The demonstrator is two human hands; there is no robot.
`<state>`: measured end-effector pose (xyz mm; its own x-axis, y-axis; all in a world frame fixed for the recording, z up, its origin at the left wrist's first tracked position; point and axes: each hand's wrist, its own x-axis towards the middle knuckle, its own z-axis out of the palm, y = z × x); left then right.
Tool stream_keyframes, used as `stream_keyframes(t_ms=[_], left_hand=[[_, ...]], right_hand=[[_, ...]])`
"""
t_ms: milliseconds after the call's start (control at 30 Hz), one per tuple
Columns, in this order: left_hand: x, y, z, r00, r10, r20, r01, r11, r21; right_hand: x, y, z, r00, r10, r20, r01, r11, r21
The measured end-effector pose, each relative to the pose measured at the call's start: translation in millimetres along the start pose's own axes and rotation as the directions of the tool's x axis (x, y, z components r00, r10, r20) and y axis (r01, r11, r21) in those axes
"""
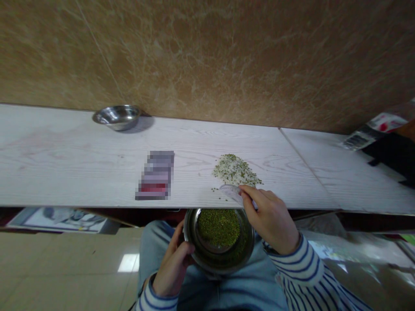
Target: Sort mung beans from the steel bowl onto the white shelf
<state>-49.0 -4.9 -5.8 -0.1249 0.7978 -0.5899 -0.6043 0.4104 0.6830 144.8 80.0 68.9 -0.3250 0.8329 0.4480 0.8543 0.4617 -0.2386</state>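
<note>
My right fingers (250, 191) pinch the card (231, 190), just nearside of the pile (234, 169) | my left fingers (186, 249) clasp the bowl (220, 261), partly under the desk (191, 181) edge | room between pile and wall (207, 65)

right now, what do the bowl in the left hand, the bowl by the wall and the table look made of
Held bowl: likely stainless steel, smooth; grey with a soft sheen.
Bowl by the wall: likely the same, polished; bright mirror-like highlights.
Table: whitish matte top with wood grain; could be wood or printed laminate, can't tell which.
</note>
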Motion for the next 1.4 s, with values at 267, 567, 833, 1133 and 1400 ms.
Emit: stream_keyframes(t_ms=[267,567,833,1133,1400], left_hand=[[3,4,-2,0.999,0.019,-0.027,-0.019,1.0,0.013],[2,16,-11,0.997,0.074,-0.024,-0.073,0.997,0.033],[3,12,-7,0.998,0.059,0.005,-0.059,0.997,0.043],[2,-1,0,0.999,-0.004,0.039,0.003,1.0,0.019],[2,-7,5,0.998,-0.029,0.058,0.027,0.999,0.041]], right_hand=[[12,-2,8,0.999,0.01,0.043,-0.01,1.0,0.006],[19,-13,9,0.959,-0.237,0.157,0.229,0.971,0.067],[-16,-17,-6,0.911,-0.394,0.123,0.364,0.908,0.209],[-30,23,-13,0.995,-0.096,-0.018,0.097,0.992,0.086],[-8,45,-13,0.982,-0.17,0.076,0.168,0.985,0.035]])
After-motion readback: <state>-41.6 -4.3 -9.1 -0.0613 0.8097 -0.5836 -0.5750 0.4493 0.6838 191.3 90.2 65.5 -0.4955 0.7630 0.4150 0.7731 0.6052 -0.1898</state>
